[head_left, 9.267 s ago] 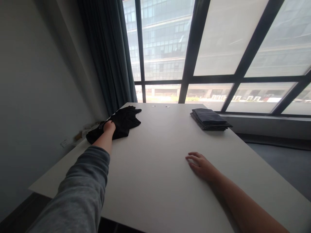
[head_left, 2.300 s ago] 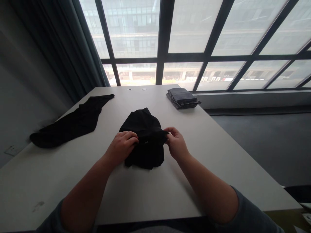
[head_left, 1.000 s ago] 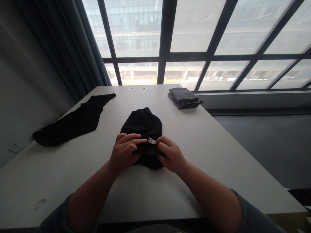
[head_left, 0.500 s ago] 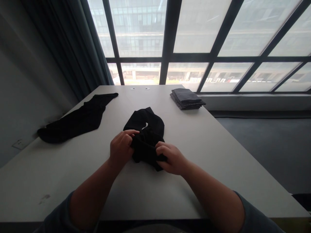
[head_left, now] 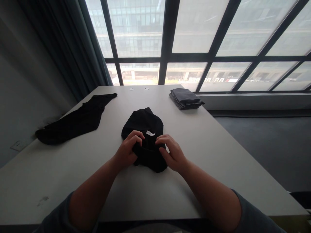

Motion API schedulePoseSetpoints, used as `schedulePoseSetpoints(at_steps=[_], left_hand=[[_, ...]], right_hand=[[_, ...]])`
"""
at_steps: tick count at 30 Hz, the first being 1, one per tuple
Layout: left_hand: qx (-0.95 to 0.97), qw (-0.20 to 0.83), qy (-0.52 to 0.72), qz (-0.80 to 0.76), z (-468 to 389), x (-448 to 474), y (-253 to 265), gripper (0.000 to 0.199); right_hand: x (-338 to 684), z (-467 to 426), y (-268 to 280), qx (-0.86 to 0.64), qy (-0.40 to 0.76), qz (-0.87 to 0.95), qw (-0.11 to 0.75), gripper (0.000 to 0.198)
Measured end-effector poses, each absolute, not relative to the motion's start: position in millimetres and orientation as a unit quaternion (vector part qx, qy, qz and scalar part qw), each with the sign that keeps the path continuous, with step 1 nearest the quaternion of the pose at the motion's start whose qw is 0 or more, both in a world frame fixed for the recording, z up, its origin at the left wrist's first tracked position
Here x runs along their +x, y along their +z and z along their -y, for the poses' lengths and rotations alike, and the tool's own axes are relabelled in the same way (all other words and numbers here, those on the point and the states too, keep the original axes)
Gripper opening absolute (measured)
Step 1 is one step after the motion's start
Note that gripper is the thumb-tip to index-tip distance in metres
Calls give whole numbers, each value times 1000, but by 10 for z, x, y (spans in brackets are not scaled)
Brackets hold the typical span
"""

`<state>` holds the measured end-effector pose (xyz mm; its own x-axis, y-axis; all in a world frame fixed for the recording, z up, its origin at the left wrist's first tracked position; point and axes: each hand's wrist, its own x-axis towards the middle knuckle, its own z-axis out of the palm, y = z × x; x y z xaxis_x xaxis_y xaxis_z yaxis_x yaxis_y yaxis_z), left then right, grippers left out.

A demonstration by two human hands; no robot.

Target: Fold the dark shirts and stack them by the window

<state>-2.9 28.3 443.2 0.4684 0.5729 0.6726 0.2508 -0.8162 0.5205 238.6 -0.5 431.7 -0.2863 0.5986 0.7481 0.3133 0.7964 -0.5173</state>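
Head view, read from left edge to right. Far left: dark curtain (head_left: 73, 48) hanging beside grey wall, wall socket (head_left: 15, 145) low at the left edge. Left of centre on the white table (head_left: 218, 136): a long black garment (head_left: 75, 118) spread flat, same spot as half a second ago, well apart from the hands.

Centre of frame: small black garment (head_left: 145, 139) bunched on the tabletop, far part rounded, near part gathered up. Left hand (head_left: 127, 150) curled, fingertips pinching the near left fold. Right hand (head_left: 171, 152) clenched on the near right fold, thumb pressing cloth. Since half a second ago: hands drawn closer together, right hand moved up from the near hem to the top of the bundle, white label (head_left: 150, 133) now lying flat and plain between the two thumbs instead of tilted further back. Judged from that: cloth being worked and turned over in place, not yet laid out flat, bundle tighter than before.

Right of centre, toward the far table edge: neat stack of folded dark cloths (head_left: 186, 98), striped edges showing, untouched. Two small round grommets (head_left: 139, 88) at the far edge. Behind and across the upper frame: tall black-framed windows (head_left: 167, 42), office building beyond. Lower right: dark carpeted floor (head_left: 262, 145).
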Motion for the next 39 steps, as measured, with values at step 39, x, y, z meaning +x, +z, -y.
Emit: schedulePoseSetpoints(at_steps=[39], left_hand=[[911, 98, 329, -228, -327, -47, 4374, 17]], right_hand=[[2472, -260, 4131, -440, 482, 504, 566, 36]])
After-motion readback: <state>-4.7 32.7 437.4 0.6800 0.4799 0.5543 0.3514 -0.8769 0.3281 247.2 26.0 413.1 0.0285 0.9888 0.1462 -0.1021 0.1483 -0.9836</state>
